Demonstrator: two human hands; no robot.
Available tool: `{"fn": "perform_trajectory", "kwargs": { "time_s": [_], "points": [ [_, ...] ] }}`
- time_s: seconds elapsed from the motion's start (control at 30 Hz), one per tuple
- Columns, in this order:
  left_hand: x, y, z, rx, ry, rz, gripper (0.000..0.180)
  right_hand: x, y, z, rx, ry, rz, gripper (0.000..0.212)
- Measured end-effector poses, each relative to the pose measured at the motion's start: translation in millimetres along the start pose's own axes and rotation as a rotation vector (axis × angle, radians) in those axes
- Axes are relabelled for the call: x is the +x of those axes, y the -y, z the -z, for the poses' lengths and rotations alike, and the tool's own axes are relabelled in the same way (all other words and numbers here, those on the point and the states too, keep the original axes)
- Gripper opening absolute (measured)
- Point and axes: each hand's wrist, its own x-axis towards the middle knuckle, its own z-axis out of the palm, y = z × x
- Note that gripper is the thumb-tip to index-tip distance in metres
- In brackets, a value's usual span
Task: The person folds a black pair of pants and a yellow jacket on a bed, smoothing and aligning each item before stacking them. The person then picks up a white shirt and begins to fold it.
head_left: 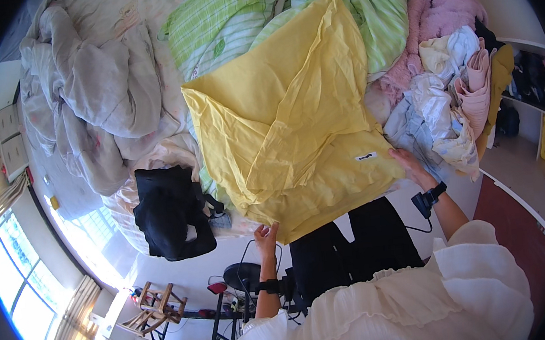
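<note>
A large yellow cloth garment [307,121] lies spread on the bed, creased, with diagonal folds crossing its middle and a small black-and-white label near its lower right. At its near left corner, my left hand [266,240] has its fingertips closed on the edge. My right hand [409,166] grips the right edge beside the label, the thumb on top and the other fingers partly hidden by the cloth.
Black clothing [171,211] lies in a heap to the left, below a rumpled grey blanket [103,81]. Green checked bedding [221,25] is behind the garment. A pile of pale clothes [438,103] and a pink fluffy blanket [442,0] sit at right. Wooden stools [161,304] stand lower left.
</note>
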Motion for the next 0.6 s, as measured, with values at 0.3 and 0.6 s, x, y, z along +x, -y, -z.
{"fn": "perform_trajectory", "kwargs": {
  "time_s": [0.3, 0.6],
  "points": [
    [-2.1, 43.8, -6.0, -0.238, 0.331, 0.09, 0.035, -19.2, 1.3, 19.5, -0.082, 0.079, 0.033, 0.024],
    [-72.3, 25.9, 34.5, -0.61, 0.487, 0.218, 0.037, -51.6, 8.5, 26.6, -0.072, 0.001, -0.032, 0.022]
  ]
}}
